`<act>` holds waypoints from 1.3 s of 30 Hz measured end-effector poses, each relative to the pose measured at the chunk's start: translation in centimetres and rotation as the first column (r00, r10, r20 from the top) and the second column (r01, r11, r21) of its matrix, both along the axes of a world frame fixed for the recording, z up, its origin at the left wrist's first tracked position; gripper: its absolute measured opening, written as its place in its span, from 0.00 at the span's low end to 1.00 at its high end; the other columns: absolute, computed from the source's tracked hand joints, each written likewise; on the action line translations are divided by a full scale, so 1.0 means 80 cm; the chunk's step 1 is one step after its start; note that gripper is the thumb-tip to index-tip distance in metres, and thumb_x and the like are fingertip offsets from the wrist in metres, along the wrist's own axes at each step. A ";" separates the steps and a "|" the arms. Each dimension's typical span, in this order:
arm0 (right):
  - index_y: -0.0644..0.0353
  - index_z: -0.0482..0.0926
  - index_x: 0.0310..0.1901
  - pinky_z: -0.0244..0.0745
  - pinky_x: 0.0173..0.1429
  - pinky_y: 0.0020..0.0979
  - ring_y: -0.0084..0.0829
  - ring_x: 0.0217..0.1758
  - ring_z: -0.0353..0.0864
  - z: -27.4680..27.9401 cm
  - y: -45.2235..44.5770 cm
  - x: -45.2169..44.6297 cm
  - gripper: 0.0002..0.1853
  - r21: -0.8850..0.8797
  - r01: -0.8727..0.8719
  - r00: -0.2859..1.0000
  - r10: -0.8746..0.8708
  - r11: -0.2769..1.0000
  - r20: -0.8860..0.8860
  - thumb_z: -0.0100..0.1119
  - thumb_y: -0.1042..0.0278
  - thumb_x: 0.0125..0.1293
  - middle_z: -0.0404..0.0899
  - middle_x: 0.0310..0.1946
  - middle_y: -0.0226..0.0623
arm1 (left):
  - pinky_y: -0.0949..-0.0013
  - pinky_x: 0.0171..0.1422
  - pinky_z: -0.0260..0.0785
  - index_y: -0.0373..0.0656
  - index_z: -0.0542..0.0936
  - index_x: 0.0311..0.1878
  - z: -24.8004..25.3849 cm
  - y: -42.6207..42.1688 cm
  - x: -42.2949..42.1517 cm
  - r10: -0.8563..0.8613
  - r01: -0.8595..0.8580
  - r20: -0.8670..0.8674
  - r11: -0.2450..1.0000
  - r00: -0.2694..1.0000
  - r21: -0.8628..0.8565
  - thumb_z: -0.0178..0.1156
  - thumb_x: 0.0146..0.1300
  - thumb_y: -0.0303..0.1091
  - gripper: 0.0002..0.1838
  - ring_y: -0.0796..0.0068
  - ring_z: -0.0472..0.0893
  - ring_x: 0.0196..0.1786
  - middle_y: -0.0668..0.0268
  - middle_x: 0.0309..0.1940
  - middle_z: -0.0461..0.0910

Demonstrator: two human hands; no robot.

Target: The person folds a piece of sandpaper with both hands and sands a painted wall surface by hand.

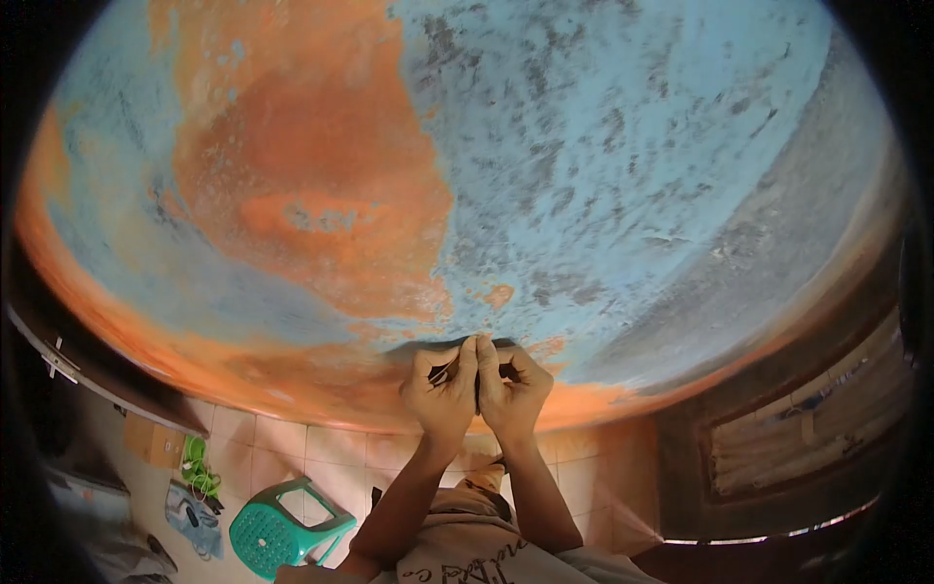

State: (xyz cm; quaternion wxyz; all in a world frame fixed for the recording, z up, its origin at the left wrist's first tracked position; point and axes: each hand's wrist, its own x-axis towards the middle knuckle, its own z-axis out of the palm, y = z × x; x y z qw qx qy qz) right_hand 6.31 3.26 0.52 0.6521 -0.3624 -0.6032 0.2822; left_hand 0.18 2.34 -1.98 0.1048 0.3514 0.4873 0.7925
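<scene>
Fingers point(421, 366) and thumbs point(469, 358) pinch together on the left hand point(440, 401) and right hand point(513, 401), near the painted surface point(467, 209); I can't tell if they hold something.

1. Green plastic stool point(263, 537): bottom of view, left of centre; seat dotted with holes, open cutout in its side.
2. Floor point(336, 450): pale square tiles, joints visible, reddish tint in places.
3. Brown box point(154, 443): on the floor, far left.
4. Bright green tangle point(197, 469): just right of the box; cord or strap, can't tell.
5. Light-blue item point(193, 521): below the tangle, left of the stool; looks like crumpled cloth.
6. Dark-framed panel point(778, 438): right side, pale streaky inset.
</scene>
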 end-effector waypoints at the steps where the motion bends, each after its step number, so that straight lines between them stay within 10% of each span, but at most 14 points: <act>1: 0.66 0.78 0.26 0.64 0.26 0.17 0.10 0.23 0.69 0.001 -0.002 0.001 0.12 -0.008 -0.003 1.000 0.003 1.000 0.001 0.62 0.75 0.70 0.77 0.21 0.27 | 0.82 0.28 0.66 0.37 0.75 0.30 -0.002 -0.001 0.000 0.003 -0.003 0.001 1.000 1.000 -0.008 0.71 0.60 0.24 0.11 0.91 0.72 0.25 0.71 0.22 0.80; 39: 0.66 0.78 0.26 0.66 0.27 0.18 0.11 0.23 0.71 -0.003 0.004 -0.002 0.12 0.012 0.014 0.999 -0.015 1.000 0.042 0.62 0.75 0.69 0.78 0.21 0.28 | 0.80 0.34 0.70 0.38 0.75 0.32 -0.001 -0.002 -0.006 -0.074 0.074 0.010 0.997 0.997 0.016 0.67 0.64 0.24 0.09 0.88 0.75 0.31 0.69 0.28 0.81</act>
